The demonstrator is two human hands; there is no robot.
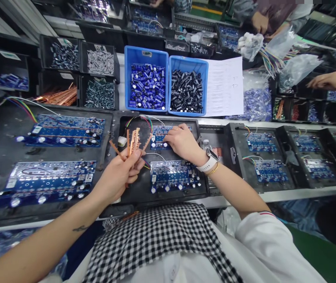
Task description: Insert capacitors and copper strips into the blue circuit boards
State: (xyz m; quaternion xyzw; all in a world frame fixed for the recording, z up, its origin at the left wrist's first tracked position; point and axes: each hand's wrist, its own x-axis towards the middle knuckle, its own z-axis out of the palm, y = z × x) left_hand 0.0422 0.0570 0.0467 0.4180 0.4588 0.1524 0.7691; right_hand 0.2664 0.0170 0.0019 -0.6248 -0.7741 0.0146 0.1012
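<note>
My left hand (126, 168) grips a bundle of copper strips (134, 140) with notched edges, which fan upward out of my fingers. My right hand (183, 143), with a watch on the wrist, rests over the right part of the far blue circuit board (157, 133). Its fingertips are bent down together at the board, and whatever they hold is hidden. Just nearer to me lies a second blue circuit board (172, 176) with round capacitors along its near edge. Both boards sit in a black tray (138, 192), with coloured wires at their left.
Blue bins hold blue capacitors (147, 84) and black capacitors (187, 88). A printed sheet (225, 86) lies beside them. Black bins at left hold small parts and more copper strips (63, 95). More boards (52, 177) lie left and right. A co-worker's hand (330, 81) reaches in at right.
</note>
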